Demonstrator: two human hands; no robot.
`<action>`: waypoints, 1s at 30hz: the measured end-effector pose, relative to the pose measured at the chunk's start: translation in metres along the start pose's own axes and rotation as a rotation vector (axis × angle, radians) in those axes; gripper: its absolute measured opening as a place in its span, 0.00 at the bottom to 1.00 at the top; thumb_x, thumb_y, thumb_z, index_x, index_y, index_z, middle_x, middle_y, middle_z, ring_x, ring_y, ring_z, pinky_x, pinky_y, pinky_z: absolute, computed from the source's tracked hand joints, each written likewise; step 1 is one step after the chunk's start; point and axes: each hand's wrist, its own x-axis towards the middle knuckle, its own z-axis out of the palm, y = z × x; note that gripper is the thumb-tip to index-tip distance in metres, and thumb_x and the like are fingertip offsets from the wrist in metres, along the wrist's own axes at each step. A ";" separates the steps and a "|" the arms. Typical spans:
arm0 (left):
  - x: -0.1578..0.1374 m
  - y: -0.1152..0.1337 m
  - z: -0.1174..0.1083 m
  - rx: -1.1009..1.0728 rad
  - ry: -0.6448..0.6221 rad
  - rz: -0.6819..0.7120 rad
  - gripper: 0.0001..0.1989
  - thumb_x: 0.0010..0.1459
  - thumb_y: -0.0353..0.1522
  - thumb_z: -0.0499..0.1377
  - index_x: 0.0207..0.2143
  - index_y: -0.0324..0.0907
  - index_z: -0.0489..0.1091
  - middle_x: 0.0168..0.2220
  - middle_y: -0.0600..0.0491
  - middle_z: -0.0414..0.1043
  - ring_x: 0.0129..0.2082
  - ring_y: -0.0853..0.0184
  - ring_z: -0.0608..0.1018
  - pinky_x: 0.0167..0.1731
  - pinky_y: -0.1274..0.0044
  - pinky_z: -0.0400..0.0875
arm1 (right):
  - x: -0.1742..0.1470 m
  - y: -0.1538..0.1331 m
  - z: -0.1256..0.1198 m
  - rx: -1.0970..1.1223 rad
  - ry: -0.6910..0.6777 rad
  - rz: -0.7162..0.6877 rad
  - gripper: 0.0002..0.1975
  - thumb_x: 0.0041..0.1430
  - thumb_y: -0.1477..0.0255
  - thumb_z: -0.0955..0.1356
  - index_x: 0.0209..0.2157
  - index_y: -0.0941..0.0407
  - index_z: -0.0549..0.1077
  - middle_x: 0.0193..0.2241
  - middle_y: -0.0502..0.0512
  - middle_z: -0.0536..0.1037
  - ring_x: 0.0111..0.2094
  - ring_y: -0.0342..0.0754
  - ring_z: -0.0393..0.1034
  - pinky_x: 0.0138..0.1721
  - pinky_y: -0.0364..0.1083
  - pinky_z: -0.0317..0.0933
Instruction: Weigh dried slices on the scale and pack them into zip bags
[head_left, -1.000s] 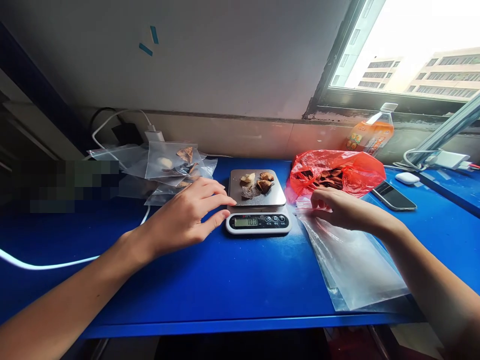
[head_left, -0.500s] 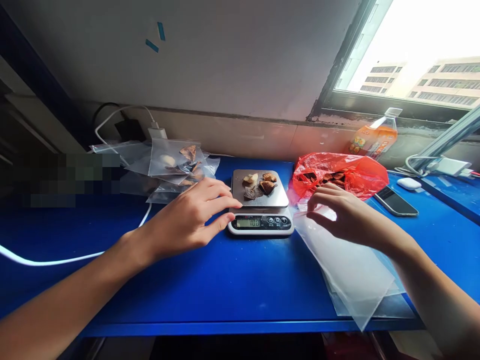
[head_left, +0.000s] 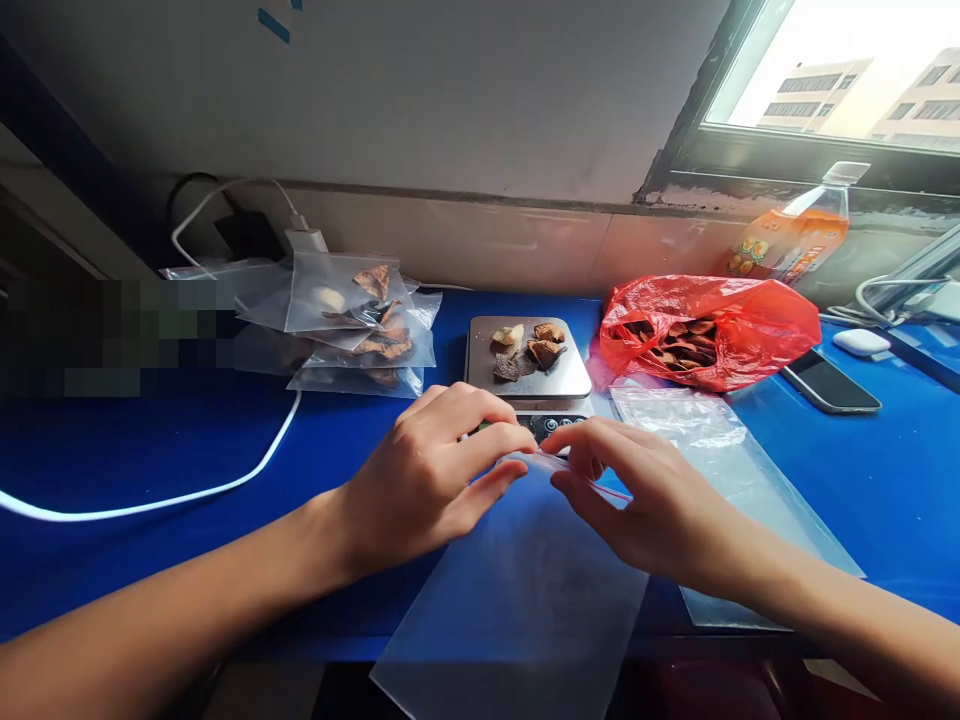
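Note:
In front of the kitchen scale, a clear plastic zip bag (head_left: 517,610) hangs down past the table's front edge. My left hand (head_left: 442,470) has its fingertips at the bag's top left edge. My right hand (head_left: 660,500) grips the same zip edge from the right, its fingers curled. Behind both hands stands the scale (head_left: 559,385), its display mostly covered by my left fingers. Several dried brown pieces (head_left: 546,353) and a paler piece (head_left: 507,336) lie on its metal plate.
Filled clear bags (head_left: 322,300) are piled at the left beside a white cable (head_left: 255,470). At the right are an open red plastic bag (head_left: 772,320) of dried pieces, more flat clear bags (head_left: 750,500), a phone (head_left: 832,382), an earphone case (head_left: 861,343) and an orange drink bottle (head_left: 802,240).
My right hand has brought one clear bag from the pile at the right to the middle, before the scale. My left hand has moved right and down to meet it.

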 end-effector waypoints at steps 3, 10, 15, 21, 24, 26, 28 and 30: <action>-0.001 -0.001 -0.001 0.009 0.001 0.023 0.03 0.63 0.27 0.60 0.39 0.40 0.73 0.38 0.50 0.75 0.38 0.65 0.75 0.39 0.71 0.69 | 0.001 -0.001 -0.002 0.010 0.028 -0.009 0.07 0.62 0.78 0.67 0.43 0.57 0.69 0.27 0.48 0.73 0.28 0.39 0.67 0.30 0.39 0.60; 0.000 0.001 0.002 -0.006 -0.031 -0.004 0.01 0.61 0.26 0.60 0.37 0.39 0.72 0.38 0.49 0.74 0.40 0.63 0.75 0.40 0.71 0.70 | 0.003 -0.005 0.000 0.037 0.016 -0.064 0.06 0.63 0.77 0.66 0.42 0.58 0.68 0.28 0.48 0.72 0.28 0.40 0.66 0.31 0.39 0.60; -0.003 0.007 0.001 -0.048 -0.106 0.022 0.05 0.62 0.24 0.57 0.33 0.38 0.70 0.39 0.48 0.74 0.41 0.63 0.75 0.40 0.72 0.70 | 0.001 -0.007 -0.003 0.013 -0.123 -0.196 0.04 0.65 0.78 0.64 0.40 0.57 0.69 0.29 0.51 0.72 0.29 0.42 0.64 0.31 0.41 0.59; -0.010 0.023 -0.001 -0.080 -0.143 0.170 0.08 0.62 0.21 0.53 0.35 0.37 0.71 0.40 0.46 0.76 0.40 0.63 0.75 0.42 0.71 0.72 | -0.003 -0.011 -0.013 0.079 -0.371 -0.207 0.02 0.63 0.74 0.65 0.34 0.56 0.68 0.29 0.52 0.73 0.31 0.45 0.64 0.34 0.44 0.58; -0.011 0.025 -0.001 -0.055 -0.128 0.204 0.09 0.62 0.21 0.53 0.33 0.37 0.70 0.39 0.46 0.76 0.39 0.63 0.74 0.42 0.71 0.72 | -0.002 -0.010 -0.016 0.106 -0.438 -0.163 0.02 0.63 0.75 0.65 0.35 0.56 0.69 0.29 0.52 0.73 0.31 0.45 0.64 0.34 0.44 0.58; -0.010 0.024 -0.001 -0.022 -0.127 0.216 0.09 0.63 0.21 0.53 0.33 0.37 0.70 0.38 0.47 0.76 0.38 0.63 0.74 0.42 0.72 0.71 | 0.000 -0.007 -0.017 0.160 -0.460 -0.107 0.04 0.64 0.74 0.64 0.33 0.56 0.69 0.28 0.51 0.72 0.31 0.44 0.64 0.34 0.44 0.58; -0.010 0.024 -0.002 -0.001 -0.123 0.226 0.10 0.64 0.21 0.52 0.33 0.37 0.71 0.38 0.47 0.76 0.38 0.64 0.73 0.42 0.72 0.71 | 0.001 -0.004 -0.018 0.213 -0.471 -0.054 0.07 0.64 0.72 0.64 0.31 0.55 0.67 0.27 0.50 0.71 0.30 0.43 0.64 0.33 0.43 0.58; -0.009 0.024 -0.003 0.011 -0.114 0.227 0.11 0.65 0.21 0.52 0.33 0.37 0.71 0.37 0.48 0.76 0.38 0.64 0.73 0.42 0.72 0.70 | 0.002 -0.003 -0.018 0.221 -0.486 -0.026 0.06 0.63 0.72 0.65 0.30 0.55 0.67 0.27 0.49 0.71 0.30 0.42 0.63 0.33 0.42 0.57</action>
